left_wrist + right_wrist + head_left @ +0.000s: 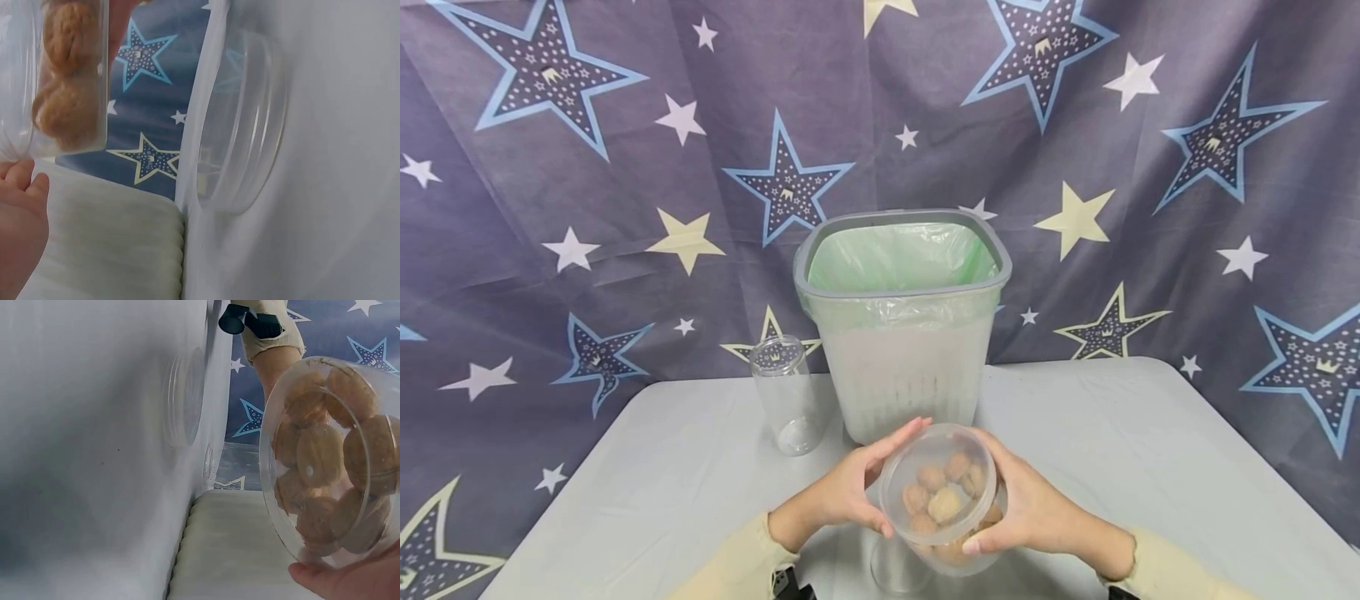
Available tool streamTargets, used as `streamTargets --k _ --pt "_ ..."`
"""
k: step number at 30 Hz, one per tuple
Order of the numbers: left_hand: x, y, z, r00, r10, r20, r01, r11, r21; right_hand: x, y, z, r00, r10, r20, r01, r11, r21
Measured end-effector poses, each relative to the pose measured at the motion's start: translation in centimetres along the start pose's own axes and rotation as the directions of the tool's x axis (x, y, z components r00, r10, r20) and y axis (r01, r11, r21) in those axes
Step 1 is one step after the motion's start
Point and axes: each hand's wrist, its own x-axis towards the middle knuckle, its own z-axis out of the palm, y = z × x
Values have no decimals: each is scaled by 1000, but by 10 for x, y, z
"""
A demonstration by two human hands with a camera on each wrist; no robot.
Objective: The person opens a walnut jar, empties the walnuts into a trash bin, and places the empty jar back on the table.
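Observation:
A clear round plastic jar [955,546] of walnuts [945,504] is held up off the table, tilted so that one round face points toward me. My right hand [1037,508] grips it from the right, with the thumb across the near side. On the left, my left hand [853,487] holds it near the rim, thumb below and fingers above. The right wrist view shows several walnuts [319,456] through the wall of the jar [270,469]. Beneath it, a shallow clear round piece, like a lid [250,125], lies on the table, partly hidden in the head view.
Behind the hands stands a pale trash bin [902,367] with a grey rim and a green bag liner. An upright clear jar [782,396] is left of the bin. The pale-covered table [700,467] ends at a star-patterned curtain [700,192].

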Motion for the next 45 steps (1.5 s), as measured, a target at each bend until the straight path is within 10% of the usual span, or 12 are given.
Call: streamTargets --k 29,36,45 --pt "1 8 22 950 -62 -306 74 997 27 3 -5 10 979 89 -182 -93 996 -14" --pt "6 19 36 886 -182 -426 206 978 11 3 -3 12 967 94 -237 -115 990 -78" --pt "12 32 57 743 -326 -584 417 909 24 5 -2 18 947 102 -306 -125 991 -57"
